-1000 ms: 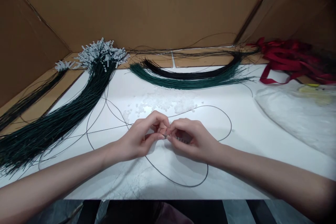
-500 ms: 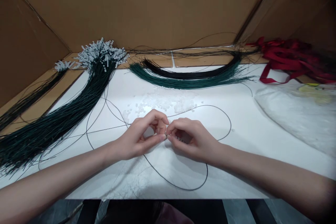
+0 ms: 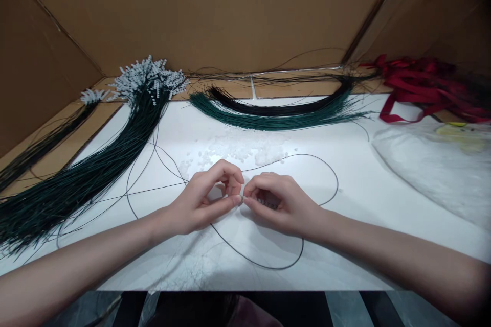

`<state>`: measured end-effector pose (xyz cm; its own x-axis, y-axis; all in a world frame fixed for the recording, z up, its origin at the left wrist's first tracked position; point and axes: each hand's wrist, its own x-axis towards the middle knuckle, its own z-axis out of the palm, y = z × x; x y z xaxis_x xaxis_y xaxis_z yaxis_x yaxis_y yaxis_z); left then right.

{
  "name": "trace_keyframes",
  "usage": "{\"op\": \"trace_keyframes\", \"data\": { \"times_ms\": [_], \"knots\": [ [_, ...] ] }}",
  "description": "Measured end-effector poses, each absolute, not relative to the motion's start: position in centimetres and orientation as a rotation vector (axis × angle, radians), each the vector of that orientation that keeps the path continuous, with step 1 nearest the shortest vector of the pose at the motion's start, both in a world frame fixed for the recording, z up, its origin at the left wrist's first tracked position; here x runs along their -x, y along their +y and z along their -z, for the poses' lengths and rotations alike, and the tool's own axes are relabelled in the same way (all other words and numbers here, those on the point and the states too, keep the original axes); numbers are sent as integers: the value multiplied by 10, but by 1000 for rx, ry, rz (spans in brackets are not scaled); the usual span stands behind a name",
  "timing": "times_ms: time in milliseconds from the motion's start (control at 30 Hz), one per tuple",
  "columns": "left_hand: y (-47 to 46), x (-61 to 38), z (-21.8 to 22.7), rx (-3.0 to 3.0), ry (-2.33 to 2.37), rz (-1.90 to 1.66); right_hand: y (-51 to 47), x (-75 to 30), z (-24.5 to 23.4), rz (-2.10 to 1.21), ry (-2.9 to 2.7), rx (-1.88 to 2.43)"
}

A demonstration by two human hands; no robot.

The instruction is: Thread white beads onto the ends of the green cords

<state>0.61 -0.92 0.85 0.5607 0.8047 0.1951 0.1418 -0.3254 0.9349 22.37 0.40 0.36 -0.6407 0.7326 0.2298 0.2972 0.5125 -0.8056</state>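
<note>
My left hand (image 3: 215, 196) and my right hand (image 3: 282, 202) meet fingertip to fingertip low over the white tabletop. Both pinch a thin dark cord (image 3: 268, 268), which loops out below and to the right of the hands. A short row of small pale beads (image 3: 267, 204) shows under the curled fingers of my right hand. The exact spot between the fingertips is tiny and partly hidden. Just beyond the hands, loose white beads (image 3: 245, 150) lie scattered.
A thick bundle of dark green cords (image 3: 92, 173) with white beaded ends (image 3: 148, 79) lies on the left. Curved bundles of green and black cords (image 3: 276, 115) lie at the back. Red ribbon (image 3: 418, 87) and a clear plastic bag (image 3: 433, 163) are at right.
The lower loop of cord has drawn up slightly toward the hands. My left fingers have shifted a little left; my right hand keeps almost the same place.
</note>
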Motion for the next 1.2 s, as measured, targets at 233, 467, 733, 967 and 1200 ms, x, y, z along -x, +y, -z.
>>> {"op": "trace_keyframes", "data": {
  "times_ms": [233, 467, 733, 967, 1200],
  "knots": [
    [-7, -7, -12, -1803, 779, -837, 5, -225, -2, -1096, -2166, 821],
    [-6, -6, -11, -1793, 812, -820, 5, -226, -3, -1145, -2153, 785],
    [-6, -7, -12, -1772, 745, -747, 5, -225, -3, -1114, -2144, 757],
    [-7, -5, -12, -1790, 746, -710, 6, -224, -4, -1118, -2148, 733],
    [-6, -5, -11, -1812, 753, -706, 6, -225, -3, -1145, -2139, 716]
  ]
}}
